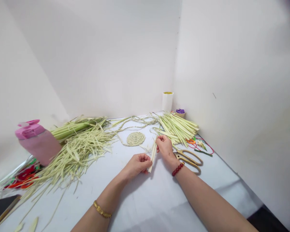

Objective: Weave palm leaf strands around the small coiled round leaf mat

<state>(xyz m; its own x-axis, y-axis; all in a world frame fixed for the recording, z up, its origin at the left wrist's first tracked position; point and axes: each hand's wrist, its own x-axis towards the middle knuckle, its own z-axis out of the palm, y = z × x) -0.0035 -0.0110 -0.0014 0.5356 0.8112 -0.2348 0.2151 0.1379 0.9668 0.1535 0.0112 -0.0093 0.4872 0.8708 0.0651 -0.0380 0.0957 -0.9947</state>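
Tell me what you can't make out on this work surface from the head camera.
Head view:
How the left hand and right hand grip the pale leaf strips: their fingers hide it.
The dark flat object: cut off by the bottom-left corner.
The red shapes: partly hidden by the pink bottle and leaf strands.
The purple bits in the small cup: too small to identify.

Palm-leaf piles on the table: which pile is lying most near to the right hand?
The neat bundle of straight strips just beyond the right hand; the other pile is shredded and loose, and lies farther left.
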